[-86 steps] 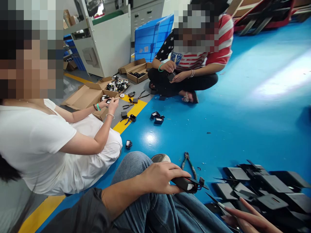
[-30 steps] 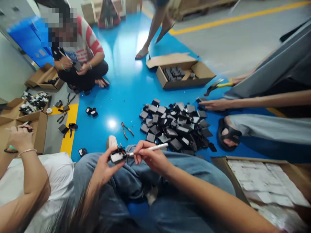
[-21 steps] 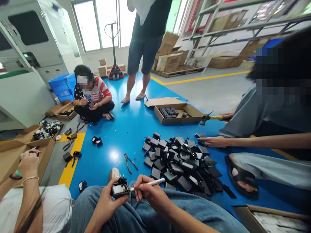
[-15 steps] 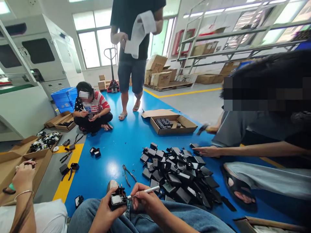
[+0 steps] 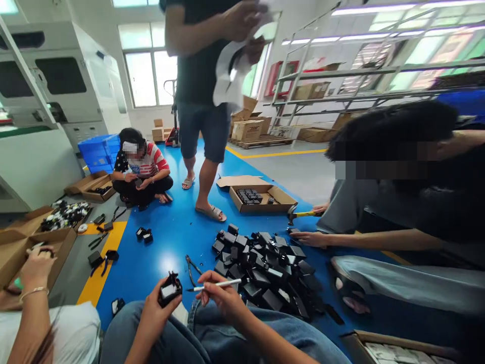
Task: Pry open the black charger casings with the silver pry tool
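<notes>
My left hand (image 5: pixel 159 309) grips a small black plastic casing (image 5: pixel 170 293), its open side turned up, with a white part inside and dark bits sticking up at its far edge. My right hand (image 5: pixel 222 299) pinches a slim white pen-like tool (image 5: pixel 230 283). The tool's dark pointed tip is to the right of the casing and apart from it. Both hands are above my jeans-covered legs. On the blue floor just beyond them lies a pair of pliers (image 5: pixel 190 268), partly hidden by my right hand. A heap of black casings (image 5: pixel 261 265) spreads to the right.
At right, a crouching co-worker's hand (image 5: pixel 310 238) rests by the heap, the other holding a hammer (image 5: pixel 301 214). Another person's hand (image 5: pixel 38 265) is at far left. Ahead are an open carton (image 5: pixel 261 206), a standing person (image 5: pixel 206 126) and a seated person (image 5: pixel 142 167).
The tool's tip has come away from the casing, and my hands are farther apart. The standing person has stepped nearer. The co-worker's hammer has come down to the floor.
</notes>
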A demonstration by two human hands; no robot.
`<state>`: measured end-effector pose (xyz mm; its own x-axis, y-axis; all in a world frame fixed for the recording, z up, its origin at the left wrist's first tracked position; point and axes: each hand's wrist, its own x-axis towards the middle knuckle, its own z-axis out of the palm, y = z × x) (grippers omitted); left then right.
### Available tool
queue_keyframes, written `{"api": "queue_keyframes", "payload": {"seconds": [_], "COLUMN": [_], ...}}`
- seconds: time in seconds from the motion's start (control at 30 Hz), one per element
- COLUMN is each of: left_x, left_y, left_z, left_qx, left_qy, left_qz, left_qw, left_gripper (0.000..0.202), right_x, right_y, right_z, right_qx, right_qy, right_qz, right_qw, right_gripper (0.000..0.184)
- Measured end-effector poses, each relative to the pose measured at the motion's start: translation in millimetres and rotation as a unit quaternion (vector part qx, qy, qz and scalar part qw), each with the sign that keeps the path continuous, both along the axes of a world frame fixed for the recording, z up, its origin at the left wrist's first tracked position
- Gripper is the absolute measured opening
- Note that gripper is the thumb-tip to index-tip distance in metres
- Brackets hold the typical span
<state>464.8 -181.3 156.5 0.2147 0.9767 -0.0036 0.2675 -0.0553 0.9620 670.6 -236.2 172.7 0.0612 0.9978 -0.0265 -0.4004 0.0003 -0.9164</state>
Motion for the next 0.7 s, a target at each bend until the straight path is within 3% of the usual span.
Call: {"api": "queue_keyframes", "payload": {"seconds": [0.2, 0.37, 0.53, 0.7], "left_x": [-17.3, -34.7, -47.8, -49.6], "left_y": [0.9, 7.5, 11.2, 10.2], "left_z": [23.5, 26.2, 24.4, 26.3], "left_qx": [0.010, 0.021, 0.024, 0.054], "left_qy": [0.015, -0.007, -0.039, 0.009], "left_qz": [0.020, 0.061, 0.069, 0.027], "left_qw": [1.000, 0.998, 0.997, 0.998], "left_gripper": [0.054, 0.048, 0.047, 0.042], "right_x": [9.2, -4.8, -40.6, -55.1], "right_y": [3.2, 22.3, 43.8, 46.6], "right_z": [3.7, 25.6, 53.9, 60.8], "right_qx": [-0.033, -0.034, 0.051, 0.114], "right_qy": [-0.076, -0.114, -0.207, -0.348], "right_qz": [-0.007, 0.009, 0.014, -0.046], "right_qw": [0.997, 0.993, 0.977, 0.929], "right_gripper": [0.037, 0.037, 0.034, 0.044]}}
